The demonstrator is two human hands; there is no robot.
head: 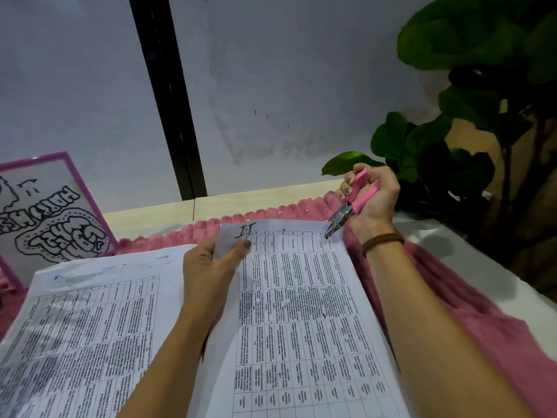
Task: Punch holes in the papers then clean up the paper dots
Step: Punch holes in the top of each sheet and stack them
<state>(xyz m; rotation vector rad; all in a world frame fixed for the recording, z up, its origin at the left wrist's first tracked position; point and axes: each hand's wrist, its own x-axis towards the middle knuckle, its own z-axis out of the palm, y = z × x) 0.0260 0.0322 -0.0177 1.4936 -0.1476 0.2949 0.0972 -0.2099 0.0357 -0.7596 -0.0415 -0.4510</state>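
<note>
A printed sheet with a table of text [301, 312] is lifted in front of me. My left hand [211, 273] pinches its top left corner, thumb on top. My right hand [370, 197] grips the pink handles of a single-hole punch [346, 211], squeezed together. The punch's metal jaws bite the sheet's top right corner. A small hole shows near the middle of the top edge. Another printed sheet [84, 321] lies flat at the left. Small paper dots [281, 211] are scattered on the pink cloth beyond the sheet.
A fuzzy pink cloth [437, 282] covers the table under the papers. A purple-framed board with a drawing [48, 218] leans at the back left. A large leafy plant [452, 122] stands at the right. The white tabletop [482, 267] shows at the right.
</note>
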